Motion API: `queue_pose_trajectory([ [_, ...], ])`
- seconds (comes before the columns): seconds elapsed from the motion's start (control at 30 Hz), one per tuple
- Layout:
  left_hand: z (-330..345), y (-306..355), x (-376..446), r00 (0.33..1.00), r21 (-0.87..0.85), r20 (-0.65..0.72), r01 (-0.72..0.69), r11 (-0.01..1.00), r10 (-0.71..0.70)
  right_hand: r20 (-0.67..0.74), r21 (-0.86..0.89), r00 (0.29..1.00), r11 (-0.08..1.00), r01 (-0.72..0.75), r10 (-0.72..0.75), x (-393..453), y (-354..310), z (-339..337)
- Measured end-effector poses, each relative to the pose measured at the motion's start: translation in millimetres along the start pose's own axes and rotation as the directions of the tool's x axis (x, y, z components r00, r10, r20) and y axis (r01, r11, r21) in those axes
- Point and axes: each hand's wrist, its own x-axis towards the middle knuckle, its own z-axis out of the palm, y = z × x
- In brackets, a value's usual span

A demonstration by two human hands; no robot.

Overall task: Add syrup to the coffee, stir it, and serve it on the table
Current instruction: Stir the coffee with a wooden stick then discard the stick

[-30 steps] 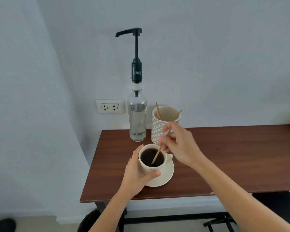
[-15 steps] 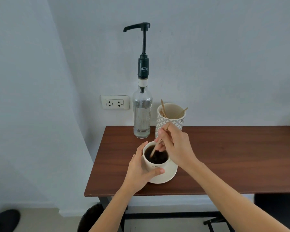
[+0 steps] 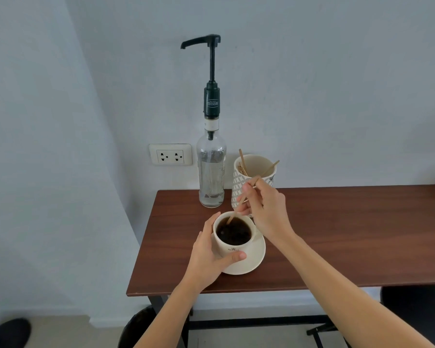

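A cream cup of dark coffee [image 3: 232, 233] stands on a cream saucer [image 3: 255, 257] near the left end of the brown table [image 3: 349, 234]. My left hand [image 3: 211, 257] wraps the cup's left side, thumb across its front. My right hand [image 3: 266, 209] pinches a thin wooden stir stick [image 3: 239, 205] whose lower end dips into the coffee at the cup's far rim. The clear syrup bottle [image 3: 211, 177] with a tall black pump stands behind the cup against the wall.
A patterned white holder [image 3: 251, 177] with several wooden sticks stands right of the bottle, just behind my right hand. A wall socket [image 3: 170, 154] sits left of the bottle. Dark stools show below the table's front edge.
The stick's tip has swept from the cup's near middle to its far left rim as my right hand circled. My left hand stays on the cup. The camera shifted slightly.
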Motion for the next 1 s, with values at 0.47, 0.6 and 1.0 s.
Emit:
queue_pose_trajectory([
  [0.47, 0.3, -0.4, -1.2, 1.0, -0.005, 0.003, -0.003, 1.0, 0.004, -0.059, -0.124, 0.998, 0.992, 0.002, -0.01, -3.1, 10.9, -5.1],
  [0.6, 0.7, 0.5, -2.2, 1.0, 0.0, -0.001, -0.004, 1.0, 0.004, -0.004, -0.221, 1.0, 0.975, 0.019, -0.021, -13.3, 16.5, -10.7],
  [1.0, 0.9, -0.8, -0.5, 1.0, -0.003, -0.004, -0.001, 1.0, 0.001, -0.003, -0.185, 1.0, 0.983, 0.002, -0.003, -17.2, 11.1, -4.7],
])
